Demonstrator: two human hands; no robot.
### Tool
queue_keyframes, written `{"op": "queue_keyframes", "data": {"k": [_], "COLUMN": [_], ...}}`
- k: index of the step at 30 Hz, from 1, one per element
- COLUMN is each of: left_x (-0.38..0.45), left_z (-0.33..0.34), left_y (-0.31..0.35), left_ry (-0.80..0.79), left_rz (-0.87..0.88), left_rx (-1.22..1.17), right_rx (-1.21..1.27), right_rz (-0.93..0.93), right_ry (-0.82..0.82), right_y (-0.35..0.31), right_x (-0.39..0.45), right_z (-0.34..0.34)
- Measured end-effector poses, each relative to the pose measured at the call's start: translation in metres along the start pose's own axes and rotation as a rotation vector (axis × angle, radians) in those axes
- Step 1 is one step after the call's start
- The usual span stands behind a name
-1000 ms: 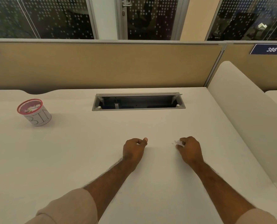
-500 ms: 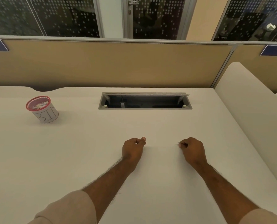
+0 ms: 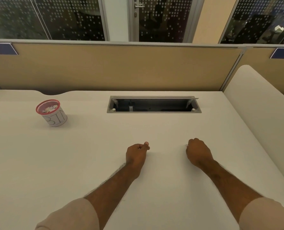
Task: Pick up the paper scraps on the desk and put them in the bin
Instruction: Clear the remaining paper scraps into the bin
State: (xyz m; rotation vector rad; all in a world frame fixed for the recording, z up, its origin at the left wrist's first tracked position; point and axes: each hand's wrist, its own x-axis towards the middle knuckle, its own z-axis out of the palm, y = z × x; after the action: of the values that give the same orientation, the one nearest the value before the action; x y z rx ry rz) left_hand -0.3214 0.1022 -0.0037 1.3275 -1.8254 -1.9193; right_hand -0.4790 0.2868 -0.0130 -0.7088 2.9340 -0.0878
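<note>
With both fists curled tight (any scraps hidden), our left hand (image 3: 136, 153) and right hand (image 3: 198, 152) should keep the grip pinched and carry across the tabletop (image 3: 88, 146) to the bin (image 3: 54, 116).

Warm, dim light; edges bowed, perhaps softened.

Single head view, looking forward-down over desk (image 3: 88, 155), hands near.

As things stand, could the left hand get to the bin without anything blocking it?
Probably yes. Only bare desk lies between the left hand and the bin, which stands upright with its mouth uncovered, though it would take a forward-left stretch.
</note>
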Motion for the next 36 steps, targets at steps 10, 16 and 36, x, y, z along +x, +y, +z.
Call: {"op": "queue_keyframes", "data": {"k": [10,16,36], "left_x": [-0.007,-0.012,0.041], "left_z": [-0.034,-0.050,-0.174], "left_y": [0.016,0.019,0.024], "left_ry": [-0.079,-0.216,0.140], "left_rz": [-0.280,-0.317,-0.374], "left_rx": [-0.309,-0.450,-0.495], "right_rx": [0.648,0.596,1.244], "right_rz": [-0.205,-0.406,-0.205], "right_ry": [0.088,0.038,0.009], "right_y": [-0.115,-0.184,-0.292], "right_x": [-0.057,-0.085,-0.066], "right_z": [-0.007,-0.017,-0.005]}}
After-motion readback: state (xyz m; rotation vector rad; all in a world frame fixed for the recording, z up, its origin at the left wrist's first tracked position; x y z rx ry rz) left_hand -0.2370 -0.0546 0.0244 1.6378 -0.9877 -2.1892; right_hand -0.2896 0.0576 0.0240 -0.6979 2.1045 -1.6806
